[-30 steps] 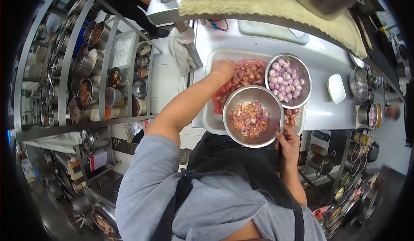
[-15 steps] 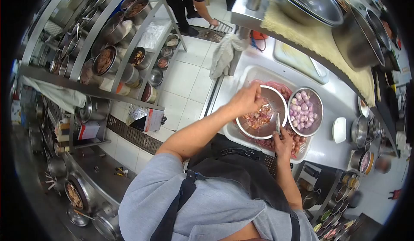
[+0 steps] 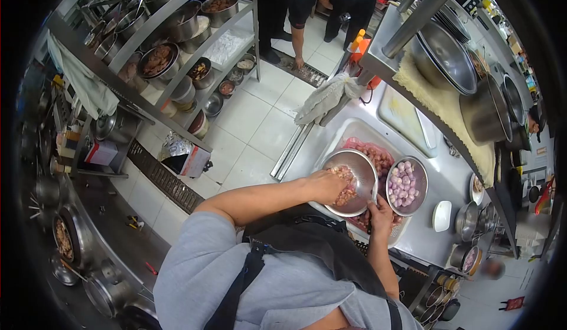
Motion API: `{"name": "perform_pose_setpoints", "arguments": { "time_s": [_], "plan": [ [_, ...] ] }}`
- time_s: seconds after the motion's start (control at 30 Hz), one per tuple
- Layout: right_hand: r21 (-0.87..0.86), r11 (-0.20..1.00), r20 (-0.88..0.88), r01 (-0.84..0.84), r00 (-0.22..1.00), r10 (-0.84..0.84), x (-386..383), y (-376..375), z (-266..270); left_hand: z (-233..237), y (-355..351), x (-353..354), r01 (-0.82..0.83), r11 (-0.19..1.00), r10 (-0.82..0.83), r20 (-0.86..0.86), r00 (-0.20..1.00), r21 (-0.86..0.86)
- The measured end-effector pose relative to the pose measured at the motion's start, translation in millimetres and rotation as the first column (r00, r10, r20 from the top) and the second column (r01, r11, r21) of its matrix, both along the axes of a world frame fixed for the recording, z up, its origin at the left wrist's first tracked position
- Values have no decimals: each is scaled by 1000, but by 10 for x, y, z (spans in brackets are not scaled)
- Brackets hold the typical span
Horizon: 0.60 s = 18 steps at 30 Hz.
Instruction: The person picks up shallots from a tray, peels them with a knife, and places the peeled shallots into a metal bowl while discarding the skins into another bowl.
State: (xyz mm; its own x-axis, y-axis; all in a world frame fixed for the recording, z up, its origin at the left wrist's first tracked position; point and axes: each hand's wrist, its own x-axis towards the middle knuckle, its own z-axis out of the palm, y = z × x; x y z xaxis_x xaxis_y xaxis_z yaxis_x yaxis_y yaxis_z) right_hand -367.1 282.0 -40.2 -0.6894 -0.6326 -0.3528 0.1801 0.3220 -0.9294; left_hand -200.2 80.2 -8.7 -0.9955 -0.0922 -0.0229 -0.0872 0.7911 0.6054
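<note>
A steel bowl (image 3: 367,173) holds small reddish shallots and loose skins (image 3: 345,195). My left hand (image 3: 326,187) reaches down into it from the left, its fingertips hidden among the contents. Just outside the near right rim, my right hand (image 3: 381,216) is closed round a small knife (image 3: 374,195), blade pointing up along the bowl. To the right stands a second steel bowl (image 3: 423,183) of peeled purple-white shallots (image 3: 403,189). Under and behind the first bowl, unpeeled shallots (image 3: 378,154) lie with red netting in a pale perforated tray (image 3: 341,130).
A white cutting board (image 3: 398,114) with a long blade on it lies behind the tray. A small white dish (image 3: 441,216) sits at right. An overhead shelf (image 3: 440,99) carries large bowls and pots. Left is a rack (image 3: 171,102) of pots. A co-worker (image 3: 298,11) bends toward a floor drain.
My left hand has lowered from above the bowl into its contents. My view has turned, shifting the scene. The co-worker's hand no longer holds the drain grate and now reaches into the drain.
</note>
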Motion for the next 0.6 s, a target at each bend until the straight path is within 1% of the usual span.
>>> {"name": "perform_pose_setpoints", "arguments": {
  "time_s": [0.07,0.13,0.17,0.2,0.23,0.3,0.33,0.4,0.43,0.47,0.5,0.53,0.57,0.6],
  "plan": [
    [98,993,-120,-61,990,73,-13,1,-191,-11,-39,-3,-12,1000,12,-13,1000,11],
    [110,990,-140,-84,985,99,20,-17,-138,-106,-27,-33,-20,999,20,-26,999,25],
    [175,980,-214,-90,968,128,26,2,-92,-216,-1,-64,-60,997,64,-91,994,47],
    [242,966,-283,-93,945,162,49,3,-37,-209,21,-66,-99,992,109,-153,982,73],
    [246,964,-284,-97,944,167,18,41,-52,-201,42,-68,-103,992,114,-153,982,77],
    [346,934,-467,-88,848,253,-65,149,-74,-152,77,-60,-138,967,188,-234,954,213],
    [348,933,-468,-89,846,255,-79,187,-71,-175,82,-65,-140,967,190,-235,953,214],
    [303,952,-604,-45,764,228,-77,227,7,-277,92,-97,-137,956,224,-344,912,260],
    [349,937,-562,-27,794,232,-44,228,115,-334,103,-122,-135,957,222,-346,912,259],
    [346,938,-562,-24,795,228,-36,222,158,-391,119,-149,-157,941,274,-402,874,300],
    [268,961,-624,-68,747,228,-21,212,192,-368,123,-155,-174,923,324,-453,831,342],
    [191,975,-684,-117,697,218,-3,202,237,-345,129,-161,-170,925,319,-453,833,339],
    [186,976,-684,-112,699,211,28,193,286,-316,136,-171,-186,872,380,-389,839,453],
    [104,987,-569,-126,806,163,111,147,390,-267,131,-177,-204,805,433,-316,844,557]
  ]
}}
